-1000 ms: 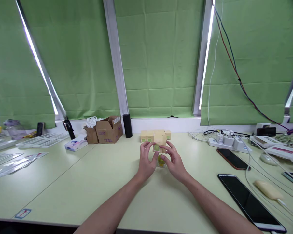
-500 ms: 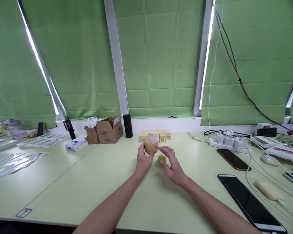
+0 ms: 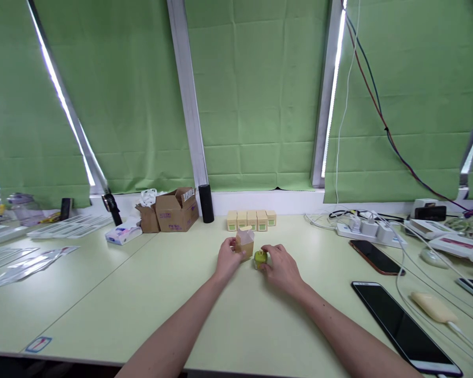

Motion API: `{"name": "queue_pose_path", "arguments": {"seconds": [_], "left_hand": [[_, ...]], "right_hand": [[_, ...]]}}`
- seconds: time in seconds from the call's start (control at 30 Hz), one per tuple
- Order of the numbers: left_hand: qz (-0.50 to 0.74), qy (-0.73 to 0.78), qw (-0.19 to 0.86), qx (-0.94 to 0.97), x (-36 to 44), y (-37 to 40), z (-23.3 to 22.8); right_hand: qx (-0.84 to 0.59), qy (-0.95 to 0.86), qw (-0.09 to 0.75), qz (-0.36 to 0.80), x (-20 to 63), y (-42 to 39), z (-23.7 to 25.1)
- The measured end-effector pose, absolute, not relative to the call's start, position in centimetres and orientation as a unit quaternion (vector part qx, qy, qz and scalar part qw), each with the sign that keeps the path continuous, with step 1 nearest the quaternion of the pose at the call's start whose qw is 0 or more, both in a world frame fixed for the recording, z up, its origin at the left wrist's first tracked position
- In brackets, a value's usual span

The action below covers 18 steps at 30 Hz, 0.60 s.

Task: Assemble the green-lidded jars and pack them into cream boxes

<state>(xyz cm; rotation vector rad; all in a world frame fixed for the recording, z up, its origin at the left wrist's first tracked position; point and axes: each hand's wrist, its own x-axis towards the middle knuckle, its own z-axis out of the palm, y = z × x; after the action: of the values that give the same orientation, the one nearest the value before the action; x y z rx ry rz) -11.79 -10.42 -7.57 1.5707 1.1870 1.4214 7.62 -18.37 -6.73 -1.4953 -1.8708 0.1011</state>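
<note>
Left hand [image 3: 227,261]: resting on the table [image 3: 142,294], fingers curled around the lower left side of a small tan carton [image 3: 245,243]. The carton stands upright with its top flap raised; its left lower face is hidden by the fingers.

Right hand [image 3: 280,266]: low on the table just right of the carton, fingers pinched narrow onto a small yellow-green object [image 3: 260,257]. The object sits beside the carton's right base; whether the 2 touch cannot be told, and its shape is too small and too covered to name.

Row of 5 cream boxes [image 3: 251,220]: upright, side by side behind the carton, near the window ledge; printing illegible.

Black cylinder [image 3: 206,203]: upright at the ledge, left of the row.

Brown cardboard boxes [image 3: 176,210]: open, left of the cylinder; contents only partly seen.

2 dark phones [image 3: 404,325]: flat, well to the right; the nearer one is cut off at the frame's lower edge.

Power strip [image 3: 362,228]: with tangled cables, far right.
</note>
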Motion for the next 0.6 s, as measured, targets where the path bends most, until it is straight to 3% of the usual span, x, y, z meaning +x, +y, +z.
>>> {"name": "queue_pose_path", "arguments": {"seconds": [0.3,0.6], "left_hand": [[0.474,0.473,0.361,0.649,-11.1,-12.0,-7.2],[0.572,0.346,0.27,0.693,-11.0,-12.9,-6.1]], "right_hand": [[-0.646,-0.686,0.336,0.021,9.7,-17.4,-6.2],[-0.672,-0.666,0.322,0.037,10.1,-17.0,-6.5]]}}
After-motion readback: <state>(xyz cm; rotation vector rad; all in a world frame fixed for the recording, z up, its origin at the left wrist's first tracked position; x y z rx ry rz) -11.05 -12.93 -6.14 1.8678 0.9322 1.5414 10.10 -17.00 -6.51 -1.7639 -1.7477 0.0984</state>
